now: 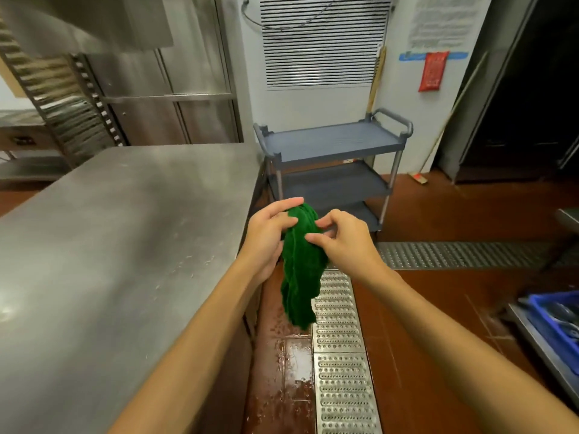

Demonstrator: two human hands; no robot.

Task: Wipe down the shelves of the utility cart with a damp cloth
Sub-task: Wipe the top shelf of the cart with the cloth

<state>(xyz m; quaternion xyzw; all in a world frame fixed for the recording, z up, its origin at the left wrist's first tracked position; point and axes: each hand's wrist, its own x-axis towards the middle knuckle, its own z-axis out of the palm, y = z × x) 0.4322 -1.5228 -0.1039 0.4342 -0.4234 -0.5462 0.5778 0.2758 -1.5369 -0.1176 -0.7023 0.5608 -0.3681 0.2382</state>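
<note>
Nearest me, wet red-brown floor tiles (288,371) & a perforated steel drain grate (340,355) run btwn my forearms. A big brushed stainless-steel table (125,230) sits on my left. Above the grate I hold a crumpled dark green cloth (302,270) in mid-air w/ both hands, and its lower end hangs free. My left hand (266,236) grips the cloth's top, thumb pressed on the front, fingers (286,203) round the back. My right hand (344,242) pinches the cloth's right edge btwn thumb & fingers (327,218). Far right, a blue plastic crate (560,314) sits on a steel ledge. Further on, the grey three-shelf plastic utility cart (332,142) stands by the white wall, just past the table's far corner, apart from cloth & hands. A louvred white vent (322,42) is on the wall above it.
</note>
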